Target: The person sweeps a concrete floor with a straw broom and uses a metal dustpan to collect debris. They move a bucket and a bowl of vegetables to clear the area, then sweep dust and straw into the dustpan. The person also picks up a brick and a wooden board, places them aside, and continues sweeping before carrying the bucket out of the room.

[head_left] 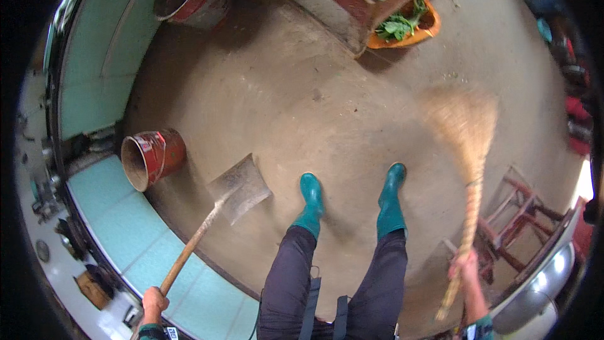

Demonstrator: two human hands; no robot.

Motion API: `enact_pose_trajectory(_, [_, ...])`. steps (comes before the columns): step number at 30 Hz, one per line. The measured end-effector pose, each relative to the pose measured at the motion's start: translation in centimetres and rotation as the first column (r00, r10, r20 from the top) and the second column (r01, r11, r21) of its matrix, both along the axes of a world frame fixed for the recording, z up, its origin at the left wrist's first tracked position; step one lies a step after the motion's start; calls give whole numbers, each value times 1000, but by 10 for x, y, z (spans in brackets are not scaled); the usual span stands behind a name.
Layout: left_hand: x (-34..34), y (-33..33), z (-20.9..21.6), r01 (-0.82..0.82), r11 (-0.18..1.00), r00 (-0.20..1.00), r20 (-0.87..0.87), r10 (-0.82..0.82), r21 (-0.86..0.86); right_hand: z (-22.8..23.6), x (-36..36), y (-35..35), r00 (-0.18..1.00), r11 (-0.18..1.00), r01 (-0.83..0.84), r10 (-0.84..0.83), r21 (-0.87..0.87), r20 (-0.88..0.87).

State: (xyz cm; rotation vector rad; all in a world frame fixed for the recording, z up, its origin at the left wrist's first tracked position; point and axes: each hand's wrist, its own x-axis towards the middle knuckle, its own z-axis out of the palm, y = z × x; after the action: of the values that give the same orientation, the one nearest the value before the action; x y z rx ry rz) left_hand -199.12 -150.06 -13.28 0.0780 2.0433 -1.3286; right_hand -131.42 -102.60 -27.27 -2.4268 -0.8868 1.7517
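Observation:
My left hand (154, 300) is closed around the wooden handle of a shovel (244, 189), whose flat metal blade rests on the floor left of my boots. On the other side, my right hand (464, 266) grips the bound handle of a straw broom (470, 145). The broom's bristles fan out over the floor ahead and to the right, smeared by motion. Small bits of debris (454, 77) lie just beyond the bristles. Between the two tools are my green rubber boots (391, 182), standing apart.
A red bucket (174, 151) stands by the tiled counter base at left; another bucket (204, 3) is farther back. An orange basin (428, 31) with leafy greens sits beside a wooden table (327, 0). Wooden stools (519, 214) and a metal pot (541, 296) are at right.

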Motion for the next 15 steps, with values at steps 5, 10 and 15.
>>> enact_pose_trajectory(5, [-8,-97,-32,-141,981,986,107,127,131,36,-125,-53,955,907,-293,262,-302,-139])
enact_pose_trajectory(10, [23,-172,-53,-397,859,915,215,342,322,-48,-255,-33,655,652,-755,751,-66,-76])
enact_pose_trajectory(15, [60,-175,-43,-767,553,633,246,734,325,-152,-418,47,409,381,-876,912,296,36])
